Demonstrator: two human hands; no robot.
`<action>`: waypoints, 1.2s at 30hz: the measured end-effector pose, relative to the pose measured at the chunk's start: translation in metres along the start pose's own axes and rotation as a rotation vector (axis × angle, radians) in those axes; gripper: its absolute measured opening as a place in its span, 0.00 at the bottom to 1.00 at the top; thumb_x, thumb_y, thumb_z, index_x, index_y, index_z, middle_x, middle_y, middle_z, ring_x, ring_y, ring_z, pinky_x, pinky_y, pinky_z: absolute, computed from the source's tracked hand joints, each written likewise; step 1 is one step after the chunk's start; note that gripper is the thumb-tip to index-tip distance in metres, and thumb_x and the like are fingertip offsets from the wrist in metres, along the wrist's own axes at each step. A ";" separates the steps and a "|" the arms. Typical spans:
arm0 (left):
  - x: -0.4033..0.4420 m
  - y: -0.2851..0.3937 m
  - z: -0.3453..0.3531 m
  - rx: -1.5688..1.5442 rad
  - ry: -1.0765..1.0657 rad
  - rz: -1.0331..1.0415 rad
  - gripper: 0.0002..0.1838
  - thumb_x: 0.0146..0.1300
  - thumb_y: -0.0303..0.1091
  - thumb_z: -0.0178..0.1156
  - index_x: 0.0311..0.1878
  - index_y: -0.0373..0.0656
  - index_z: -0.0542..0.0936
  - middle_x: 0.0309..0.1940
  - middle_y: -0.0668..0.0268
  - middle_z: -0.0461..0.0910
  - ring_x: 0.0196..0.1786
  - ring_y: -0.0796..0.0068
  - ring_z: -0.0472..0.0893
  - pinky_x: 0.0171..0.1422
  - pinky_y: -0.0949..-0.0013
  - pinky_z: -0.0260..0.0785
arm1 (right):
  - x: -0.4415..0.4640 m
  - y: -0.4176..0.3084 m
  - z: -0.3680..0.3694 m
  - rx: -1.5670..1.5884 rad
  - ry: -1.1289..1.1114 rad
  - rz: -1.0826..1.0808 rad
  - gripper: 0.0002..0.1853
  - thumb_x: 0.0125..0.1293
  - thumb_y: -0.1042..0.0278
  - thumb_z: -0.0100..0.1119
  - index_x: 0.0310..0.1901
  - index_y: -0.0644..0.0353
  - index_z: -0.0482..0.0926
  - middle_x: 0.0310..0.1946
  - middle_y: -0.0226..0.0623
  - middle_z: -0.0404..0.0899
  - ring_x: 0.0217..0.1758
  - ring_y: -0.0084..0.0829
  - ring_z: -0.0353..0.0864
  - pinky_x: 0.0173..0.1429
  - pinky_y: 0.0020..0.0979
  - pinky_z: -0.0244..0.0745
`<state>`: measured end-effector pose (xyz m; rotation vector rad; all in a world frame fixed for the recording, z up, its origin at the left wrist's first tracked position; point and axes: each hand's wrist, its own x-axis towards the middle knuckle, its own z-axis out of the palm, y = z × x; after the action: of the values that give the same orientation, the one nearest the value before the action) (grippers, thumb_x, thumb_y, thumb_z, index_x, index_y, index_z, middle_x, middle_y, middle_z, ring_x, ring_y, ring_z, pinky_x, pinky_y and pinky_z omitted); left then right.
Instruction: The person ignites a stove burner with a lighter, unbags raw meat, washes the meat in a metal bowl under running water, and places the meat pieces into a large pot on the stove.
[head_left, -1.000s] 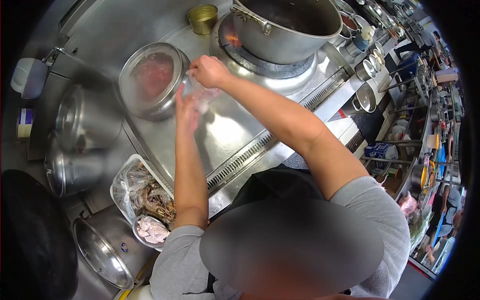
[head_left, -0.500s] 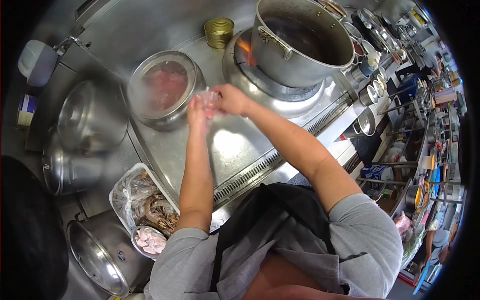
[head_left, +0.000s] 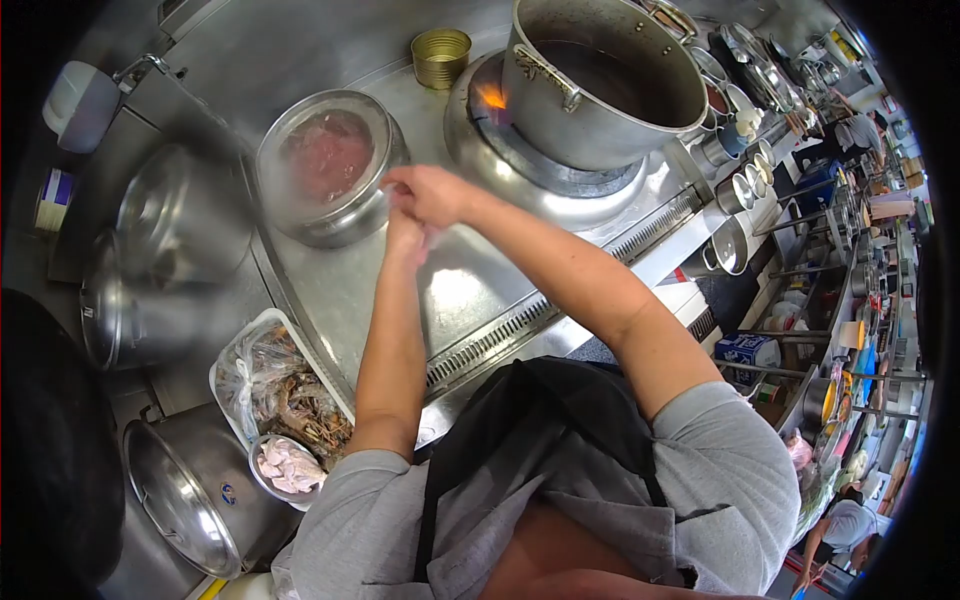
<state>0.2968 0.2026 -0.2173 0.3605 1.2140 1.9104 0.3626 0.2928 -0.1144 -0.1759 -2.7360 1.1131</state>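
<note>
My left hand point(head_left: 405, 238) and my right hand point(head_left: 432, 195) meet over the steel stove top, right of a metal pot point(head_left: 375, 205). The right hand lies over the left, its fingers curled. A faint pinkish, see-through bit shows beside the left hand, and what the hands hold is mostly hidden. Inside the pot is cloudy liquid with a reddish mass point(head_left: 330, 155), perhaps meat. Neither hand plainly touches the pot.
A large pot point(head_left: 590, 125) of dark liquid stands on a lit burner, flame point(head_left: 490, 96) showing. Behind is an open can point(head_left: 440, 58). Lower left are a tub point(head_left: 218, 375) of brown shellfish-like pieces, a bowl of pale meat point(head_left: 290, 465) and a lidded pot point(head_left: 190, 500).
The clear, crumpled pinkish thing seen between my hands is now largely hidden. My right hand has shifted slightly left, over the left hand, which has dropped a little.
</note>
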 end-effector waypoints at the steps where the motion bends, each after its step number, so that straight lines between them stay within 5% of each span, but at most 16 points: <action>1: 0.013 -0.020 -0.024 -0.178 -0.166 -0.032 0.12 0.62 0.24 0.50 0.50 0.37 0.73 0.40 0.63 0.78 0.34 0.77 0.78 0.29 0.75 0.69 | 0.000 -0.006 -0.008 0.001 0.003 0.001 0.19 0.62 0.68 0.57 0.55 0.61 0.76 0.43 0.46 0.83 0.42 0.43 0.83 0.49 0.37 0.77; 3: 0.017 -0.029 -0.033 -0.355 -0.332 -0.066 0.14 0.63 0.24 0.49 0.52 0.36 0.72 0.44 0.61 0.78 0.38 0.74 0.80 0.34 0.74 0.74 | -0.003 -0.009 -0.023 0.307 0.184 0.048 0.19 0.63 0.73 0.54 0.57 0.61 0.74 0.46 0.44 0.83 0.48 0.39 0.83 0.53 0.36 0.76; 5: -0.006 -0.013 -0.012 -0.465 -0.154 -0.015 0.16 0.67 0.30 0.48 0.56 0.37 0.71 0.48 0.57 0.78 0.43 0.65 0.81 0.44 0.67 0.74 | -0.017 0.009 -0.036 0.281 0.348 -0.018 0.17 0.66 0.73 0.52 0.56 0.61 0.75 0.47 0.42 0.82 0.47 0.35 0.81 0.53 0.35 0.76; 8: -0.031 0.023 0.004 -0.573 -0.047 -0.109 0.20 0.72 0.42 0.47 0.58 0.38 0.70 0.49 0.55 0.77 0.47 0.58 0.81 0.52 0.58 0.71 | -0.049 0.041 -0.032 0.048 0.316 0.050 0.21 0.61 0.76 0.54 0.58 0.61 0.73 0.45 0.45 0.80 0.44 0.39 0.82 0.51 0.36 0.76; 10: -0.026 0.023 0.001 -0.640 -0.051 -0.114 0.21 0.73 0.44 0.46 0.58 0.38 0.69 0.49 0.55 0.77 0.47 0.56 0.81 0.53 0.56 0.70 | -0.073 0.036 -0.022 0.360 0.126 0.242 0.25 0.62 0.71 0.59 0.62 0.58 0.70 0.46 0.44 0.78 0.41 0.33 0.81 0.49 0.36 0.77; 13: -0.018 0.013 -0.002 -0.325 0.017 -0.041 0.19 0.74 0.40 0.43 0.59 0.37 0.70 0.51 0.55 0.76 0.53 0.56 0.78 0.52 0.55 0.71 | -0.077 0.017 -0.005 0.719 0.135 0.290 0.30 0.62 0.67 0.63 0.66 0.56 0.66 0.48 0.44 0.76 0.40 0.29 0.79 0.48 0.34 0.76; 15: -0.015 0.013 0.012 -0.172 0.214 0.071 0.16 0.75 0.38 0.44 0.55 0.38 0.71 0.49 0.57 0.76 0.48 0.63 0.79 0.46 0.64 0.73 | -0.071 0.011 0.008 0.713 0.163 0.281 0.26 0.61 0.67 0.64 0.61 0.57 0.70 0.44 0.42 0.78 0.40 0.28 0.79 0.47 0.34 0.75; 18: -0.012 0.010 0.007 -0.139 0.069 0.055 0.11 0.74 0.35 0.48 0.51 0.39 0.73 0.43 0.63 0.77 0.43 0.71 0.79 0.42 0.70 0.73 | -0.068 0.008 0.023 0.400 0.313 0.176 0.14 0.61 0.66 0.65 0.42 0.61 0.70 0.30 0.35 0.79 0.27 0.22 0.78 0.30 0.27 0.74; 22: -0.017 0.014 0.028 -0.085 0.227 0.236 0.09 0.73 0.34 0.50 0.47 0.39 0.75 0.34 0.68 0.77 0.39 0.76 0.77 0.43 0.73 0.71 | -0.068 0.014 0.021 0.445 0.328 0.354 0.19 0.56 0.60 0.67 0.39 0.64 0.70 0.33 0.45 0.79 0.39 0.39 0.81 0.47 0.38 0.74; 25: -0.010 0.003 0.010 0.269 0.275 0.338 0.07 0.72 0.32 0.52 0.45 0.39 0.76 0.32 0.72 0.76 0.38 0.80 0.74 0.45 0.75 0.69 | -0.068 0.038 0.035 0.416 0.421 0.424 0.17 0.59 0.64 0.65 0.38 0.64 0.68 0.31 0.43 0.80 0.35 0.36 0.82 0.39 0.36 0.76; 27: -0.007 -0.006 0.001 0.470 0.235 0.421 0.09 0.72 0.33 0.53 0.45 0.37 0.77 0.34 0.71 0.76 0.37 0.83 0.72 0.44 0.77 0.66 | -0.071 0.054 0.044 0.796 0.465 0.538 0.13 0.63 0.68 0.61 0.38 0.63 0.66 0.29 0.39 0.81 0.22 0.23 0.77 0.21 0.26 0.70; 29: -0.011 -0.007 -0.008 0.529 0.215 0.437 0.09 0.72 0.31 0.52 0.48 0.36 0.76 0.37 0.71 0.77 0.36 0.84 0.72 0.43 0.77 0.66 | -0.079 0.067 0.052 0.821 0.483 0.537 0.14 0.65 0.70 0.59 0.45 0.66 0.66 0.30 0.41 0.82 0.24 0.25 0.80 0.20 0.24 0.70; 31: -0.019 -0.009 -0.014 0.446 0.174 0.314 0.11 0.69 0.29 0.50 0.51 0.36 0.75 0.35 0.69 0.76 0.37 0.82 0.73 0.43 0.73 0.66 | -0.085 0.077 0.055 0.709 0.298 0.834 0.20 0.65 0.72 0.57 0.55 0.68 0.63 0.31 0.42 0.81 0.29 0.27 0.84 0.20 0.24 0.71; 33: -0.028 -0.010 -0.019 0.384 0.204 0.326 0.13 0.68 0.27 0.49 0.53 0.38 0.75 0.35 0.70 0.75 0.36 0.82 0.72 0.41 0.74 0.65 | -0.067 0.082 0.051 0.654 0.183 0.837 0.27 0.66 0.74 0.56 0.62 0.69 0.58 0.35 0.45 0.81 0.36 0.30 0.86 0.25 0.24 0.74; 36: -0.033 -0.025 -0.037 0.366 0.398 0.182 0.14 0.68 0.26 0.49 0.54 0.37 0.75 0.38 0.67 0.78 0.38 0.77 0.75 0.44 0.72 0.67 | -0.025 0.051 0.034 1.133 0.253 0.427 0.33 0.64 0.71 0.59 0.67 0.67 0.56 0.47 0.50 0.77 0.49 0.33 0.82 0.40 0.28 0.78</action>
<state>0.3065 0.1594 -0.2505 0.2957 1.8611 1.9681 0.3821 0.3017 -0.1775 -0.6600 -1.5266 2.3272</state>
